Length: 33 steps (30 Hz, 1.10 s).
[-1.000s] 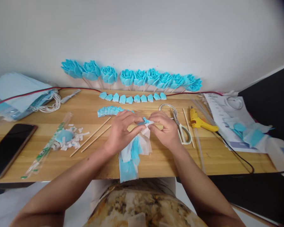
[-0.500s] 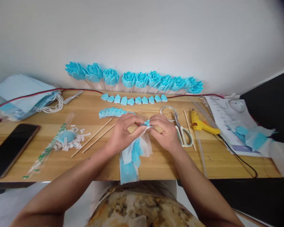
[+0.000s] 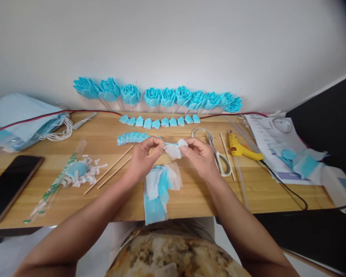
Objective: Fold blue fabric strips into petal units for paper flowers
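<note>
My left hand (image 3: 144,156) and my right hand (image 3: 200,156) both pinch a small blue and white piece of mask fabric (image 3: 174,149), held just above the wooden table (image 3: 190,192). The piece is stretched between the two sets of fingertips. Below it, at the table's front edge, lies a pile of cut blue and white fabric pieces (image 3: 158,188). Two rows of folded blue petals (image 3: 160,122) lie beyond my hands. Several finished blue fabric roses (image 3: 155,96) on sticks lean against the wall.
Scissors (image 3: 216,152), a yellow glue gun (image 3: 242,150) with its black cord, and thin wooden sticks (image 3: 109,169) lie beside my hands. At the left are a phone (image 3: 10,186), white scraps (image 3: 83,171) and a stack of masks (image 3: 23,123). Papers (image 3: 288,154) lie at the right.
My hands have lifted slightly and drawn apart, pulling the small fabric piece open between them. The pile at the table's front edge stays where it was.
</note>
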Motion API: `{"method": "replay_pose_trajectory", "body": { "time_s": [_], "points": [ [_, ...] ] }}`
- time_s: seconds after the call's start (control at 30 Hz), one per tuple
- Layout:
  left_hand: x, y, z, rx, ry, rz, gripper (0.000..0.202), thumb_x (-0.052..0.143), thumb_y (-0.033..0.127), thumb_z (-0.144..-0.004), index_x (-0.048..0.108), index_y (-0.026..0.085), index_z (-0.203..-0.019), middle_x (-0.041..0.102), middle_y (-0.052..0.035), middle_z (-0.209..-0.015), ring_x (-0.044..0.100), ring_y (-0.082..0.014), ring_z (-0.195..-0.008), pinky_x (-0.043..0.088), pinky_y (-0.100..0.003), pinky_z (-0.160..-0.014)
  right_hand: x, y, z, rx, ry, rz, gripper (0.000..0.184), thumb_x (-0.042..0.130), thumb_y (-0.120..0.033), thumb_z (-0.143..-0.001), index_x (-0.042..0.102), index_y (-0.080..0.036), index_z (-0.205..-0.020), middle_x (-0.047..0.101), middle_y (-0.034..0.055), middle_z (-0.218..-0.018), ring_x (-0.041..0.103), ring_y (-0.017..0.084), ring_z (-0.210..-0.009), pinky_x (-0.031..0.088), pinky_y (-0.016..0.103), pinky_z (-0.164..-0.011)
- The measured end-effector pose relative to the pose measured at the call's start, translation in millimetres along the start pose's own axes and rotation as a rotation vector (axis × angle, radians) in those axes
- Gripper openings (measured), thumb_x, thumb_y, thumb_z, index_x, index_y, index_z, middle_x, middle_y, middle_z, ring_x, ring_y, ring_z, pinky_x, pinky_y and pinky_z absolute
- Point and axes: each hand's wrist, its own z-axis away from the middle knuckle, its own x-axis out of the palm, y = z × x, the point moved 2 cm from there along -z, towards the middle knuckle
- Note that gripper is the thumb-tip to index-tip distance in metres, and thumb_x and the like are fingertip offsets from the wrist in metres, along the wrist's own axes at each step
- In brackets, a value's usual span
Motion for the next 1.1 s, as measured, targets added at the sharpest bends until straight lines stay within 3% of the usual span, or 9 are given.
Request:
{"method": "replay_pose_trajectory", "body": {
  "time_s": [0.2, 0.33, 0.4, 0.5, 0.63, 0.7, 0.93, 1.1],
  "points": [
    [-3.3, 5.3, 1.3, 0.025, 0.050, 0.015, 0.029, 0.053, 0.045, -0.098, 0.067, 0.020, -0.093, 0.072, -0.0051, -0.095, 0.066, -0.0181, -0.092, 0.053, -0.034, -0.089, 4.2, -0.8, 1.3, -0.013, -0.051, 0.066, 0.011, 0.069, -0.032, -0.089, 0.068, -0.023, -0.083, 0.069, -0.0013, -0.082, 0.061, 0.014, -0.077, 0.047, 0.029, -0.074],
    [-1.0, 11.5, 2.7, 0.130, -0.052, -0.144, 0.036, 0.061, 0.053, -0.092, 0.068, 0.020, -0.105, 0.073, -0.0094, -0.109, 0.066, -0.0234, -0.104, 0.050, -0.039, -0.095, 9.3, -5.5, 2.5, -0.131, -0.064, 0.236, 0.007, 0.067, -0.024, -0.088, 0.066, -0.022, -0.081, 0.068, -0.0009, -0.081, 0.062, 0.015, -0.077, 0.047, 0.029, -0.074],
    [2.0, 11.3, 2.7, 0.153, -0.095, -0.214, 0.031, 0.070, 0.049, -0.085, 0.069, 0.020, -0.097, 0.073, -0.0080, -0.104, 0.065, -0.0237, -0.101, 0.049, -0.039, -0.094, 12.0, -7.4, 3.1, -0.181, -0.078, 0.289, 0.008, 0.068, -0.023, -0.087, 0.066, -0.022, -0.079, 0.067, -0.0008, -0.078, 0.062, 0.015, -0.076, 0.047, 0.029, -0.073],
    [3.0, 5.9, 0.4, 0.053, -0.057, -0.177, 0.020, 0.070, 0.039, -0.083, 0.066, 0.020, -0.082, 0.070, -0.0033, -0.085, 0.064, -0.0191, -0.085, 0.049, -0.033, -0.084, 12.5, -8.4, 3.4, -0.195, -0.100, 0.300, 0.002, 0.068, -0.023, -0.087, 0.070, -0.022, -0.086, 0.071, 0.0000, -0.082, 0.065, 0.016, -0.078, 0.049, 0.030, -0.074],
    [1.3, -1.7, -2.8, -0.075, -0.040, -0.044, 0.019, 0.068, 0.036, -0.082, 0.063, 0.019, -0.077, 0.066, -0.0016, -0.078, 0.059, -0.0152, -0.075, 0.048, -0.029, -0.075, 5.5, -9.7, 2.1, -0.161, -0.017, 0.224, 0.019, 0.064, -0.029, -0.092, 0.072, -0.025, -0.109, 0.075, 0.0042, -0.116, 0.068, 0.019, -0.106, 0.053, 0.034, -0.090],
    [1.8, -3.2, -2.9, -0.077, -0.059, -0.037, 0.018, 0.069, 0.036, -0.082, 0.064, 0.019, -0.078, 0.066, -0.0014, -0.078, 0.059, -0.0149, -0.074, 0.047, -0.029, -0.073, 3.4, -10.3, 1.7, -0.143, 0.005, 0.198, 0.021, 0.061, -0.032, -0.095, 0.072, -0.025, -0.112, 0.073, 0.0051, -0.122, 0.067, 0.020, -0.113, 0.053, 0.035, -0.093],
    [7.6, -3.4, 1.9, 0.026, -0.109, -0.165, 0.010, 0.070, 0.028, -0.081, 0.070, 0.019, -0.086, 0.069, -0.0008, -0.081, 0.062, -0.0144, -0.079, 0.049, -0.027, -0.077, 7.3, -10.3, 3.0, -0.205, -0.038, 0.249, 0.012, 0.064, -0.030, -0.094, 0.068, -0.022, -0.084, 0.070, -0.0006, -0.081, 0.064, 0.015, -0.078, 0.050, 0.030, -0.075],
    [5.1, -7.9, 1.1, -0.028, -0.103, -0.165, 0.032, 0.073, 0.028, -0.080, 0.074, 0.022, -0.111, 0.065, 0.0003, -0.082, 0.062, -0.0139, -0.077, 0.049, -0.026, -0.074, 4.2, -11.7, 3.3, -0.298, 0.060, 0.307, 0.016, 0.056, -0.026, -0.098, 0.060, -0.022, -0.082, 0.066, 0.0000, -0.080, 0.061, 0.015, -0.077, 0.047, 0.031, -0.072]
  ]
}}
